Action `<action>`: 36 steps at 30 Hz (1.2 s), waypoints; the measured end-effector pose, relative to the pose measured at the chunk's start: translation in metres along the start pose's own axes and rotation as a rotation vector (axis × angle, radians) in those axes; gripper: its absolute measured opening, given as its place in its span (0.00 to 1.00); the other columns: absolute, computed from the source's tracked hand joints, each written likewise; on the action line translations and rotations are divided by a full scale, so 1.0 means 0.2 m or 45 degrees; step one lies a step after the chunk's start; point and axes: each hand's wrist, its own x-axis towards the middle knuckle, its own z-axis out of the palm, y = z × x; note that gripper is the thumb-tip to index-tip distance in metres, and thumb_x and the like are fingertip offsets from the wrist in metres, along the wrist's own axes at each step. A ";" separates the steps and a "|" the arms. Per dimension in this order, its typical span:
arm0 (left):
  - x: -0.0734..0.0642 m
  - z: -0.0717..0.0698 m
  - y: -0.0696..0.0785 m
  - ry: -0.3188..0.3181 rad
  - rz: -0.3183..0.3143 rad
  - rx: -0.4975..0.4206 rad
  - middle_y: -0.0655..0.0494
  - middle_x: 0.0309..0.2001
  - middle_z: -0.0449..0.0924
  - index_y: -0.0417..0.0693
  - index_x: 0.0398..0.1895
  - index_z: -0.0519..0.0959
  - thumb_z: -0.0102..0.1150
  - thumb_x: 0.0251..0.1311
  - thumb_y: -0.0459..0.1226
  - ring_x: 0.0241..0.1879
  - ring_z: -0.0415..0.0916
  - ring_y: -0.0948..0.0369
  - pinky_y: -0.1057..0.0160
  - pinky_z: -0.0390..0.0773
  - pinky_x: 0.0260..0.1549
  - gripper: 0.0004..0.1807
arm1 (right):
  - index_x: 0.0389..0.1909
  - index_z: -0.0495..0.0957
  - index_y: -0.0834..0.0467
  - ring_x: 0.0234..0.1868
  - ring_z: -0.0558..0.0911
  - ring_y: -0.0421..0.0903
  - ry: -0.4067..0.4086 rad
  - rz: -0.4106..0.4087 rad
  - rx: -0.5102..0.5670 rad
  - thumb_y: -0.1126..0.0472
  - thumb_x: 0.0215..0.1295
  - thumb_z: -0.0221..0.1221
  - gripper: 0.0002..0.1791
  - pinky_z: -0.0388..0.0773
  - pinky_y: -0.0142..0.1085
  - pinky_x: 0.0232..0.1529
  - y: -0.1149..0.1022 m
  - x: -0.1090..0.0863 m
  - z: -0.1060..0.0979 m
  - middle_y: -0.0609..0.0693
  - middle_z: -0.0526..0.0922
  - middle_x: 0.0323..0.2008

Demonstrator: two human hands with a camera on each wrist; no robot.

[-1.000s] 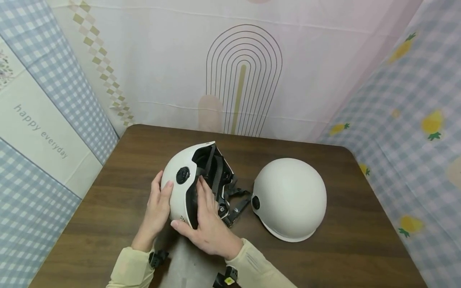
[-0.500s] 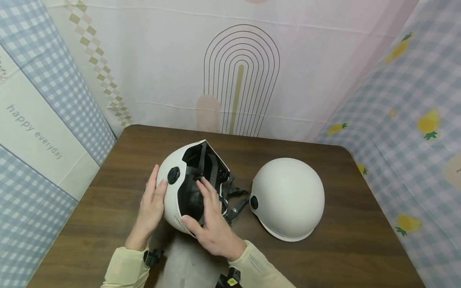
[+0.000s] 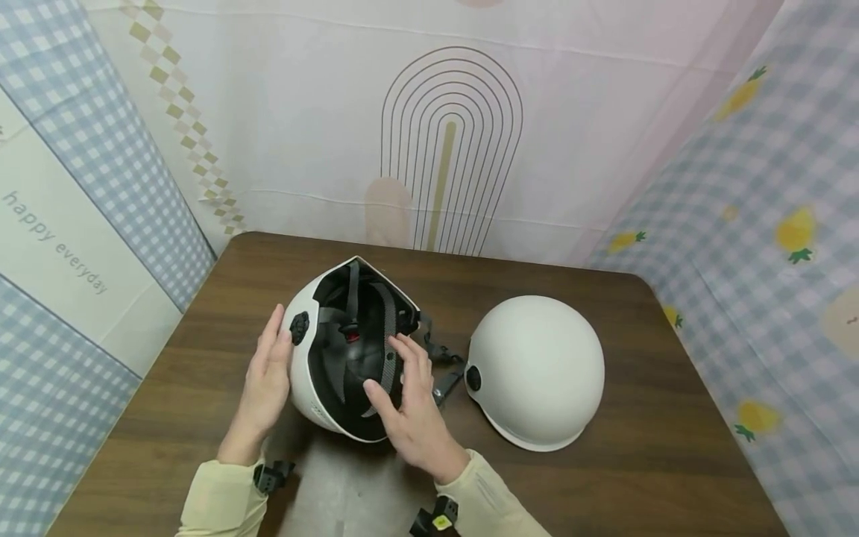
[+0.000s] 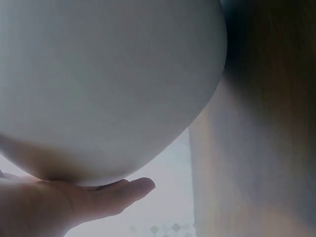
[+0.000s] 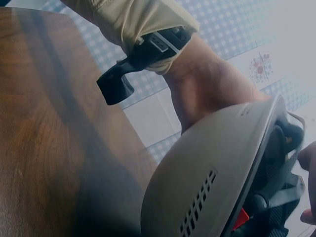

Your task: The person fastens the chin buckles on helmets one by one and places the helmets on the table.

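Observation:
A white helmet (image 3: 304, 384) lies tipped over on the table, its black-lined inside facing up and toward the right. A black round knob (image 3: 299, 328) sits on its shell, and a small red part (image 3: 352, 336) shows inside. My left hand (image 3: 264, 384) rests along the outer left side with straight fingers; in the left wrist view its fingers (image 4: 118, 195) lie flat against the smooth shell. My right hand (image 3: 417, 418) is over the opening's right side, fingers loosely bent and spread, fingertips at a grey inner strap (image 3: 389, 328).
A second white helmet (image 3: 537, 365) stands dome-up to the right, with a black round piece (image 3: 473, 377) on its side. Black chin straps (image 3: 443, 354) lie between the two helmets. The brown wooden table (image 3: 637, 447) ends at a patterned cloth (image 3: 570, 134) behind.
The left helmet has turned leftward, so its opening now faces up more and its inside shows. My left hand shifted left with it; my right hand moved slightly right, off the near rim.

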 end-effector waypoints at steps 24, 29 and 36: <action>0.03 -0.17 0.00 -0.013 -0.111 -0.306 0.47 0.77 0.40 0.41 0.77 0.44 0.30 0.77 0.49 0.73 0.40 0.59 0.80 0.48 0.61 0.33 | 0.72 0.56 0.54 0.71 0.53 0.47 0.123 0.071 -0.080 0.44 0.71 0.52 0.34 0.56 0.52 0.67 0.06 0.01 -0.02 0.56 0.55 0.70; 0.02 -0.18 0.01 0.008 -0.197 -0.400 0.45 0.76 0.43 0.47 0.78 0.44 0.40 0.75 0.47 0.72 0.47 0.59 0.77 0.55 0.60 0.35 | 0.71 0.57 0.57 0.71 0.53 0.49 0.144 0.076 -0.081 0.46 0.71 0.54 0.34 0.56 0.53 0.66 0.07 0.01 -0.02 0.57 0.55 0.70; 0.01 -0.16 -0.02 0.069 -0.266 -0.362 0.48 0.69 0.58 0.43 0.75 0.55 0.48 0.73 0.44 0.61 0.62 0.64 0.77 0.64 0.52 0.32 | 0.71 0.57 0.56 0.71 0.53 0.48 0.135 0.098 -0.066 0.46 0.71 0.54 0.34 0.55 0.53 0.66 0.07 0.00 -0.02 0.57 0.54 0.70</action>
